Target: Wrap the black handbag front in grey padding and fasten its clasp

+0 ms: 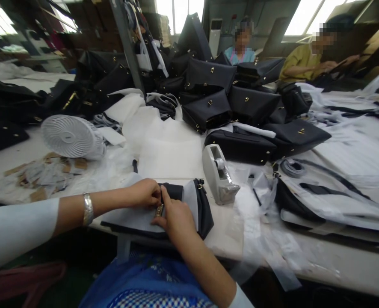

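A black handbag [205, 209] lies on the table in front of me, with white tissue sheet [134, 218] over much of it. On it sits a small gold clasp [159, 210]. My right hand [179, 216] rests on the bag, its thumb and index finger closed around the clasp from the right. Just left of the clasp, my left hand [146, 193] has its fingers curled and pinched together. What those fingers hold is hidden. A dark strip [176, 192] of the bag shows beyond both hands.
A grey tape dispenser [220, 175] stands right of the bag. White fan [70, 136] and plastic scraps [50, 171] lie left. Black handbags [210, 77] are piled behind white sheets [167, 149]. Another wrapped bag [330, 214] lies right. Two people [241, 49] sit across the table.
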Available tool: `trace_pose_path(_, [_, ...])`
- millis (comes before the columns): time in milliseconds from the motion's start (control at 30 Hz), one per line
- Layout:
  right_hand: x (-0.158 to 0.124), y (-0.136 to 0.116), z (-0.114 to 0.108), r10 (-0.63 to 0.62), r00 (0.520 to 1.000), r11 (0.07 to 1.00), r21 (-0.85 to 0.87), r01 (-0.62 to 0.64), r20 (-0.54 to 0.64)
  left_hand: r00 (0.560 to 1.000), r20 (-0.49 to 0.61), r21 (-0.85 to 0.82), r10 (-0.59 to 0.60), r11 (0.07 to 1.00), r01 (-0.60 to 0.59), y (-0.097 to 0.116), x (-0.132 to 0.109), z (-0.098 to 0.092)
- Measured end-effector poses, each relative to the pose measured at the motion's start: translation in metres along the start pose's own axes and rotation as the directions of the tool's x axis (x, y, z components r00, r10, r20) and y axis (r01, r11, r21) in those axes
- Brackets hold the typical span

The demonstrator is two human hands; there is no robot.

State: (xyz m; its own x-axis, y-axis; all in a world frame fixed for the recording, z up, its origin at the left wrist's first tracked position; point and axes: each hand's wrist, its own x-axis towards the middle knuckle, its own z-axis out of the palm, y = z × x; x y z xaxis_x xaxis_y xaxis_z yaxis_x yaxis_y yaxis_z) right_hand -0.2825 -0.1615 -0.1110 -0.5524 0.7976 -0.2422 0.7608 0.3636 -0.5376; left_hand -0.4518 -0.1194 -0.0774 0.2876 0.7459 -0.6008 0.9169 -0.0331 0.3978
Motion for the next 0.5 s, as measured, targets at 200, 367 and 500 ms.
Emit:
trace_pose_path(200, [0.0,0.002,0.003,-0.031,0.999,0.999,-0.009,0.031,-0.03,0.991,0.1,-0.143,-0.092,0.984,0.106,-0.004,0.006,0.0])
trace_pose_path(367, [0.0,0.002,0.005,-0.023,0.999,1.0,-0.012,0.022,-0.048,0.976,0.169,-0.22,-0.137,0.96,0.173,-0.013,0.013,0.001])
trace_pose_path(500, [-0.002,0.003,0.004,-0.028,0.999,1.0,0.005,0.028,-0.046,0.984,0.142,-0.193,-0.105,0.972,0.132,-0.014,0.011,0.003])
